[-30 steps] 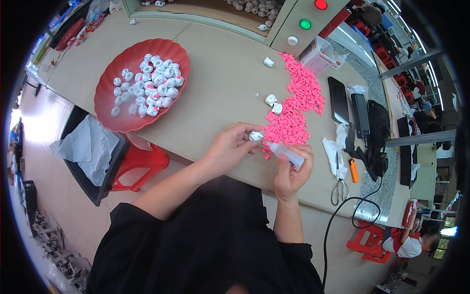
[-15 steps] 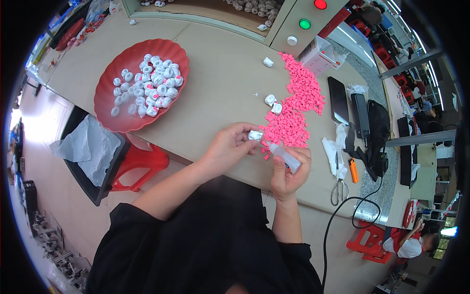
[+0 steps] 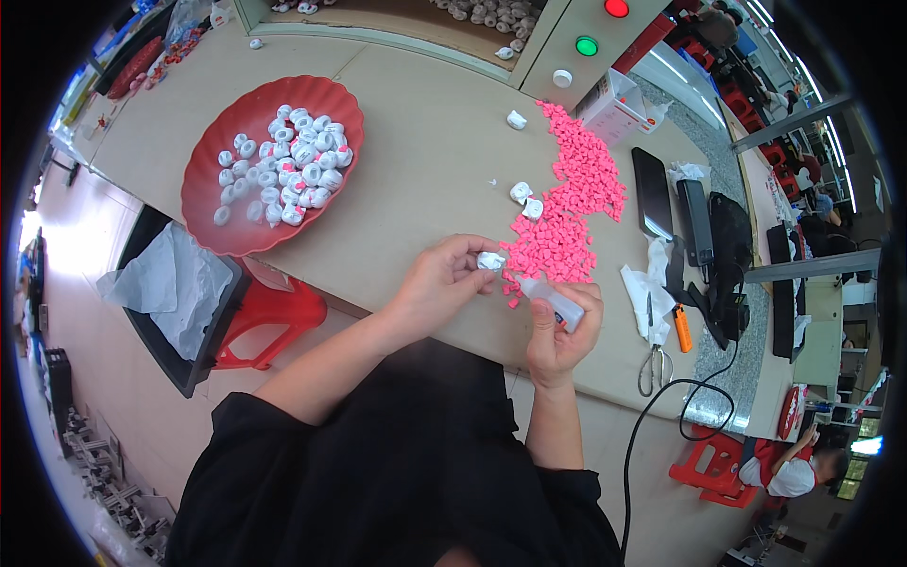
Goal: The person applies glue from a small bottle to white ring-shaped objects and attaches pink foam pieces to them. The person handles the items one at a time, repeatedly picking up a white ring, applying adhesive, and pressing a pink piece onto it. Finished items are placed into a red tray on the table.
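Between the thumb and fingers of my left hand is a small white moulded piece, its exact kind unclear. My right hand grips a translucent squeeze bottle, tilted so its nozzle points up and left toward that piece, a short gap apart. Just beyond both hands a spread of small pink pieces covers the table. Two loose white pieces lie at its left edge, and another white piece sits farther back. A red scalloped bowl to the left holds many white pieces, some showing pink bits.
On the right lie a black phone, a black case, scissors, an orange-handled cutter and a black cable. A white box stands behind. A red stool and black tray are at lower left.
My right hand and the squeeze bottle have drawn slightly right and down, widening the gap from the white piece. My left hand stays nearly still, its grip unchanged.
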`<action>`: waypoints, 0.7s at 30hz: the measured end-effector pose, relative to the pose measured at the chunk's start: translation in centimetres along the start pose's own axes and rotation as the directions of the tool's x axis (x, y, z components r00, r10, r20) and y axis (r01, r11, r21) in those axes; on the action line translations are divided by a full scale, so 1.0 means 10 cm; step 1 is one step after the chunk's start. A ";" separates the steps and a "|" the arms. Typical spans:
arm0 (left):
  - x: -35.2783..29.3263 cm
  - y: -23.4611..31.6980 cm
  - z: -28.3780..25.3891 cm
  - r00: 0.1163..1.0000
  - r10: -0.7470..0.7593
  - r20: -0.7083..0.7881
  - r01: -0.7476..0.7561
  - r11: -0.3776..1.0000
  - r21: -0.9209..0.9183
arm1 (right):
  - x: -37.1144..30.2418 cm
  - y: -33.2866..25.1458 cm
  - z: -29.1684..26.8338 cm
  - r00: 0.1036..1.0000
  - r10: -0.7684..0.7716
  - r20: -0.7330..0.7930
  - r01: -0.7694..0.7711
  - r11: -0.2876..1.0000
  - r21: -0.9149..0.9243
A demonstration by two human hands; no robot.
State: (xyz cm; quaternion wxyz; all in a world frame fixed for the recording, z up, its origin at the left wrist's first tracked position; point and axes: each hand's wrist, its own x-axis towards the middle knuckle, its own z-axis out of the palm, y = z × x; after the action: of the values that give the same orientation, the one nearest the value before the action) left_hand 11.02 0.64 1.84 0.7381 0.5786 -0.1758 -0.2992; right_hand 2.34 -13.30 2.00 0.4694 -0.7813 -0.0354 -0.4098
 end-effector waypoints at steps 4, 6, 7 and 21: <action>0.00 0.01 0.01 1.000 0.014 0.002 -0.014 1.000 0.008 | 0.00 0.00 0.00 1.000 0.020 -0.016 -0.019 0.999 0.036; 0.00 0.01 0.01 1.000 0.013 -0.003 -0.013 1.000 -0.006 | -0.02 0.02 -0.01 0.999 0.033 -0.014 -0.033 0.999 0.037; 0.00 0.01 0.01 1.000 0.014 -0.005 -0.014 1.000 -0.010 | -0.03 0.02 -0.01 1.000 0.028 -0.013 -0.028 0.999 0.034; 0.02 -0.05 -0.01 1.000 0.022 -0.007 -0.022 0.999 -0.025 | 0.12 0.02 -0.25 0.744 0.649 -0.158 -0.329 0.562 0.759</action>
State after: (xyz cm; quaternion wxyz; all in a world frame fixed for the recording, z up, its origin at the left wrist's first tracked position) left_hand 11.14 0.51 1.26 0.7492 0.5682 -0.1759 -0.2913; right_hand 1.71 -15.73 3.26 0.8167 -0.4171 0.1415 -0.3728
